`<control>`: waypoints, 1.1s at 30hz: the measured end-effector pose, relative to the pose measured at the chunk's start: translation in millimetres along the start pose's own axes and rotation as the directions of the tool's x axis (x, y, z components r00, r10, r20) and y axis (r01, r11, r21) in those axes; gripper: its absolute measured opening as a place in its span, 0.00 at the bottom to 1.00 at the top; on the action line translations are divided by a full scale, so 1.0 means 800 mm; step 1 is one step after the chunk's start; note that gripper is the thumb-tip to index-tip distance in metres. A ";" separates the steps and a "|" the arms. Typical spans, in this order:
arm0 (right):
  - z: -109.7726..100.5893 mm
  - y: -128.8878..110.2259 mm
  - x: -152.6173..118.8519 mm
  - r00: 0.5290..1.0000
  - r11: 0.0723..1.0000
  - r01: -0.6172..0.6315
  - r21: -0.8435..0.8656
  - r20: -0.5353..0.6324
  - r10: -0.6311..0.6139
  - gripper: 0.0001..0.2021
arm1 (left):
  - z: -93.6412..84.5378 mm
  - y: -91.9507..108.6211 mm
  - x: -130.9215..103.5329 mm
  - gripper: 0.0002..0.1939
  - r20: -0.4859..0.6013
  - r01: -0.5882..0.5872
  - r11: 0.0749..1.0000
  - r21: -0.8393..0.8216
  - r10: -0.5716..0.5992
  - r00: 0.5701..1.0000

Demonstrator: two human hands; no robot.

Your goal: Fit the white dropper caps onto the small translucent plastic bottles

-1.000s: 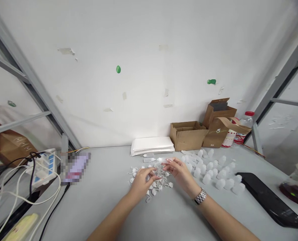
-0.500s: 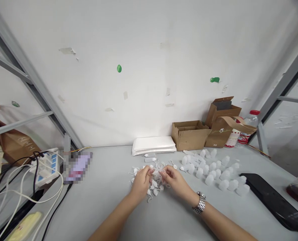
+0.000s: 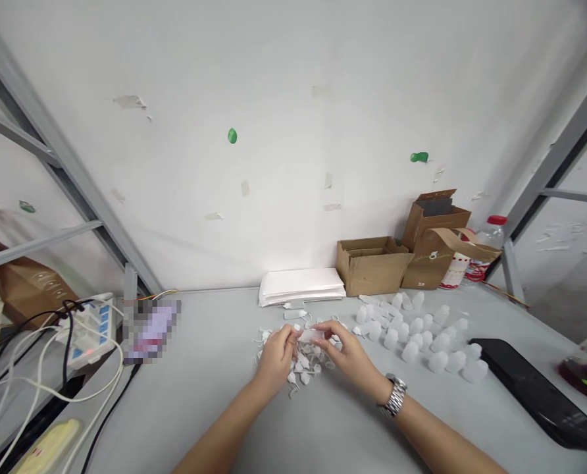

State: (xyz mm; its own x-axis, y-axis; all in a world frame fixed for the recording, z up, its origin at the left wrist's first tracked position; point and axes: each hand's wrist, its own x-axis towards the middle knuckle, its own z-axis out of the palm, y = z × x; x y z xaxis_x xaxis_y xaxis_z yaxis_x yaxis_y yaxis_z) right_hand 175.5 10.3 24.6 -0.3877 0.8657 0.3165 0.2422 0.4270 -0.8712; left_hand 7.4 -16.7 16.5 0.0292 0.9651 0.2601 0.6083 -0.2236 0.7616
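Observation:
My left hand (image 3: 276, 353) pinches the left end of a small translucent plastic tube (image 3: 312, 336). At the tube's right end, the thumb and fingers of my right hand (image 3: 341, 347) grip it. Whether a cap sits inside my left fingers is hidden. Both hands hover over a loose heap of small white plastic caps with curled straps (image 3: 303, 368). One translucent tube with a cap (image 3: 294, 315) lies just behind the heap. To the right, many frosted plastic pieces (image 3: 412, 328) are spread out, several upright and others lying flat.
White sheets (image 3: 301, 284) are stacked at the wall beside an open cardboard box (image 3: 372, 268). Further right are a brown paper bag (image 3: 428, 260) and a red-capped bottle (image 3: 493, 234). A black object (image 3: 535, 395) lies right. A power strip (image 3: 91, 329) with cables is left.
My right fingers have opened out a little and shifted along the tube, leaving more of it showing. My left hand stays nearly in place. The view has shifted slightly.

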 end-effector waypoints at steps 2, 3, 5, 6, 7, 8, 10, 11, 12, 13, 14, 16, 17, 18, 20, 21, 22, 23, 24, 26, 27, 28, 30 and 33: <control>0.000 -0.001 0.000 0.999 0.999 -0.034 0.016 0.008 0.034 0.12 | 0.001 0.000 0.000 0.18 -0.008 -0.006 1.000 0.015 0.007 1.000; 0.000 0.000 0.000 0.998 0.997 -0.064 0.031 0.031 0.063 0.13 | 0.001 0.000 0.000 0.18 -0.009 -0.010 1.000 0.022 0.010 1.000; 0.001 0.000 -0.001 0.994 0.995 -0.090 0.032 0.070 0.088 0.15 | 0.001 0.000 0.000 0.19 -0.005 -0.011 1.000 0.021 0.011 1.000; 0.001 0.001 -0.002 0.995 0.997 -0.071 0.018 0.072 0.070 0.15 | 0.001 -0.001 0.001 0.19 -0.005 -0.006 1.000 0.011 0.006 1.000; 0.001 0.001 -0.002 0.997 0.999 -0.038 0.000 0.061 0.038 0.13 | 0.001 -0.001 0.001 0.20 -0.006 0.001 1.000 -0.004 -0.001 1.000; 0.001 0.001 -0.002 0.999 1.000 -0.001 -0.017 0.042 0.002 0.11 | 0.001 -0.001 0.001 0.20 -0.008 0.009 1.000 -0.020 -0.009 1.000; 0.001 0.000 -0.003 1.000 0.999 0.027 -0.025 0.013 -0.027 0.13 | 0.001 -0.002 0.001 0.20 -0.016 0.012 0.999 -0.038 -0.013 1.000; 0.001 -0.001 -0.003 1.000 1.000 0.006 -0.016 0.017 -0.005 0.13 | 0.001 -0.002 0.001 0.20 -0.022 0.007 0.999 -0.035 -0.007 1.000; 0.001 -0.002 -0.003 0.999 1.000 -0.031 -0.003 0.032 0.031 0.13 | 0.001 -0.002 0.001 0.19 -0.025 0.000 1.000 -0.028 0.000 1.000; 0.002 -0.002 -0.002 0.997 0.998 -0.067 0.011 0.051 0.066 0.13 | 0.001 -0.002 0.001 0.19 -0.026 -0.006 1.000 -0.021 0.006 1.000; 0.002 -0.002 -0.002 0.994 0.996 -0.087 0.018 0.066 0.085 0.13 | 0.001 -0.002 0.001 0.19 -0.025 -0.009 1.000 -0.016 0.008 1.000; 0.003 -0.001 -0.003 0.996 0.999 -0.054 0.006 0.066 0.053 0.12 | 0.001 -0.001 0.002 0.19 -0.016 -0.003 1.000 -0.021 0.003 1.000; 0.004 0.000 -0.003 0.999 1.000 -0.013 -0.013 0.051 0.014 0.11 | 0.001 -0.001 0.002 0.19 -0.012 0.005 1.000 -0.030 -0.005 1.000; 0.004 0.002 -0.004 0.999 0.999 0.026 -0.035 0.031 -0.025 0.10 | 0.001 -0.001 0.002 0.19 -0.008 0.012 0.999 -0.041 -0.013 1.000; 0.005 0.004 -0.005 0.998 0.996 0.057 -0.065 0.013 -0.056 0.11 | 0.001 -0.001 0.002 0.19 -0.006 0.023 0.998 -0.066 -0.024 1.000; 0.006 0.005 -0.006 0.999 0.996 0.049 -0.073 0.021 -0.048 0.11 | 0.001 -0.001 0.002 0.19 -0.005 0.028 0.996 -0.081 -0.028 1.000; 0.006 0.006 -0.006 0.999 0.995 0.043 -0.086 0.029 -0.040 0.11 | 0.002 -0.001 0.002 0.19 -0.004 0.035 0.994 -0.100 -0.035 0.999; 0.007 0.008 -0.006 0.998 0.993 0.052 -0.109 0.038 -0.048 0.10 | 0.003 0.000 0.002 0.19 -0.001 0.049 0.991 -0.128 -0.050 0.999; 0.007 0.009 -0.007 0.996 0.985 0.085 -0.147 0.046 -0.079 0.10 | 0.005 0.000 0.001 0.19 0.003 0.074 0.984 -0.162 -0.074 0.997; 0.006 0.012 -0.006 0.976 0.940 0.217 -0.264 0.046 -0.212 0.10 | 0.009 0.000 0.002 0.19 0.010 0.138 0.959 -0.246 -0.140 0.990; 0.005 0.013 -0.006 0.955 0.897 0.292 -0.331 0.044 -0.295 0.11 | 0.010 -0.001 0.002 0.19 0.008 0.174 0.942 -0.287 -0.180 0.984; 0.004 0.015 -0.005 0.927 0.847 0.359 -0.393 0.047 -0.371 0.11 | 0.010 -0.001 0.004 0.20 0.004 0.207 0.925 -0.319 -0.217 0.976; -0.001 0.017 -0.003 0.877 0.756 0.442 -0.483 0.056 -0.477 0.12 | 0.008 -0.005 0.007 0.20 -0.030 0.232 0.917 -0.324 -0.255 0.966; -0.010 0.017 0.002 0.862 0.717 0.445 -0.537 0.039 -0.506 0.12 | 0.000 -0.012 0.011 0.19 -0.125 0.148 0.986 -0.083 -0.158 0.980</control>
State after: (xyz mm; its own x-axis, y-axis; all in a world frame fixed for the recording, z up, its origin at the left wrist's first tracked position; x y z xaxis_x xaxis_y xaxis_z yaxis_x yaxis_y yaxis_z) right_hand 185.2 19.8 16.0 -0.4916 0.5199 0.6986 0.4788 0.8315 -0.2818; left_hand 1.8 -6.1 11.9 -0.1660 0.9638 0.2087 0.5380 -0.0888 0.8382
